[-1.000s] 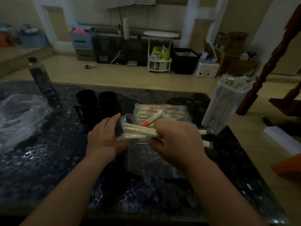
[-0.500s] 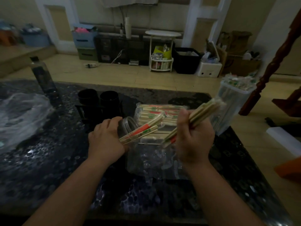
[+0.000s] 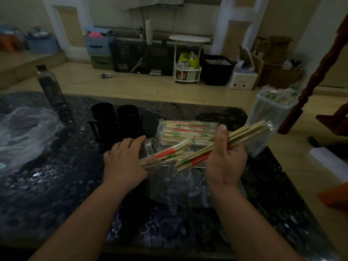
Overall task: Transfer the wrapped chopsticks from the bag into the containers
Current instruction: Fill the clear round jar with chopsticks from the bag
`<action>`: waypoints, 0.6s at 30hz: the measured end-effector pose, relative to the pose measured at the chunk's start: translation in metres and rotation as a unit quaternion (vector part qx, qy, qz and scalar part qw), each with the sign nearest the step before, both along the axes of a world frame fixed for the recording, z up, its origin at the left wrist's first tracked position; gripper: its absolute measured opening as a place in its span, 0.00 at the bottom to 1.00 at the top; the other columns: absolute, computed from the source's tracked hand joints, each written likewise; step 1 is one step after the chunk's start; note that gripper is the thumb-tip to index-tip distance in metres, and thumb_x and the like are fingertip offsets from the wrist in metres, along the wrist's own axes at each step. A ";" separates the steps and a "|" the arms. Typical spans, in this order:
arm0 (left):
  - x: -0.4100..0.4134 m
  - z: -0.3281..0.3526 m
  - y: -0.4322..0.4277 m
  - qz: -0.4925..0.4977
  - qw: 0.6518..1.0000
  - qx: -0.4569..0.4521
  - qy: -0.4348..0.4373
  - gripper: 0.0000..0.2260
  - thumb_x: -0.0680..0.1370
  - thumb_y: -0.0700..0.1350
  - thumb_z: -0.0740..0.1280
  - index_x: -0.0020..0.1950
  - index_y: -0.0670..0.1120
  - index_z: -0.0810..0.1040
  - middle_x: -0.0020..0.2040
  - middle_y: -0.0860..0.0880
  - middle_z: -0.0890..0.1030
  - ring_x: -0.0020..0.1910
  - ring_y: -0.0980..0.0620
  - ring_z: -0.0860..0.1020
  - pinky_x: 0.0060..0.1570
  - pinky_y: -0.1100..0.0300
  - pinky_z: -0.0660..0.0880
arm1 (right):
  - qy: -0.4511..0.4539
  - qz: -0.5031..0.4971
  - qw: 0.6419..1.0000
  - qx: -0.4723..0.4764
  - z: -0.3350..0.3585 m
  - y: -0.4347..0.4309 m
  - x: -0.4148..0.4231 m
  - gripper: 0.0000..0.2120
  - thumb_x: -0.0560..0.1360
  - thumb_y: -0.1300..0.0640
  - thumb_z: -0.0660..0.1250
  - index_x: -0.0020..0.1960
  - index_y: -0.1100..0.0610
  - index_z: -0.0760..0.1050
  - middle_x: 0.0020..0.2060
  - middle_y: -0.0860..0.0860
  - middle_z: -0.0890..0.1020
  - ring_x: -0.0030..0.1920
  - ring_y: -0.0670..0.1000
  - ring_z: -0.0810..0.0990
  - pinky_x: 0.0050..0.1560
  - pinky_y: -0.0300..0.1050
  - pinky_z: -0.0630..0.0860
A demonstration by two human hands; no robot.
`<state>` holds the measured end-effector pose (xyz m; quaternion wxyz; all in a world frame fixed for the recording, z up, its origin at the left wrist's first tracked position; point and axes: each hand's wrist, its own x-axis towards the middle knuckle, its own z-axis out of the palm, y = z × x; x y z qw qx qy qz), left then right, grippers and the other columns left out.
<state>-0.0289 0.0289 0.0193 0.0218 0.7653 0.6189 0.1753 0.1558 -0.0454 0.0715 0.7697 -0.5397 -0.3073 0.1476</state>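
Raised above bag (image 3: pixel 178 187), chopstick bundle (image 3: pixel 246 133) grasped in right hand (image 3: pixel 226 163) grip, left hand (image 3: pixel 122 164) gripping jar (image 3: pixel 150 148)

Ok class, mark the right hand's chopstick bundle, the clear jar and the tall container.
chopstick bundle (image 3: pixel 243 136), head view, mid-shaft.
clear jar (image 3: pixel 150 148), head view, ribbed neck.
tall container (image 3: pixel 269 112), head view, side wall.

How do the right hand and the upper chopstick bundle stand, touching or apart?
Touching. The head view shows the right hand gripping the chopstick bundle, thumb across it.
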 end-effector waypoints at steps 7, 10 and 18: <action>0.001 0.001 -0.001 -0.007 1.000 0.001 0.008 0.43 0.64 0.58 0.74 0.76 0.60 0.57 0.67 0.53 0.67 0.66 0.48 0.66 0.61 0.47 0.65 | 0.000 0.006 1.000 -0.002 -0.004 0.004 0.003 0.14 0.77 0.48 0.66 0.33 0.50 0.75 0.29 0.47 0.80 0.33 0.47 0.81 0.34 0.45 0.78; 0.002 0.002 -0.002 -0.011 1.000 0.004 0.009 0.43 0.65 0.59 0.74 0.76 0.60 0.57 0.67 0.53 0.67 0.66 0.48 0.66 0.61 0.47 0.65 | 0.007 0.010 1.000 -0.010 -0.006 0.005 0.003 0.15 0.78 0.50 0.66 0.33 0.49 0.76 0.28 0.48 0.80 0.32 0.48 0.81 0.34 0.45 0.78; 0.004 -0.001 0.000 -0.024 1.000 0.016 -0.013 0.43 0.64 0.56 0.75 0.75 0.60 0.59 0.66 0.53 0.68 0.65 0.48 0.67 0.60 0.47 0.66 | 0.044 0.135 0.986 -0.082 -0.007 0.007 0.002 0.02 0.76 0.58 0.70 0.46 0.57 0.81 0.37 0.49 0.84 0.37 0.45 0.83 0.36 0.35 0.77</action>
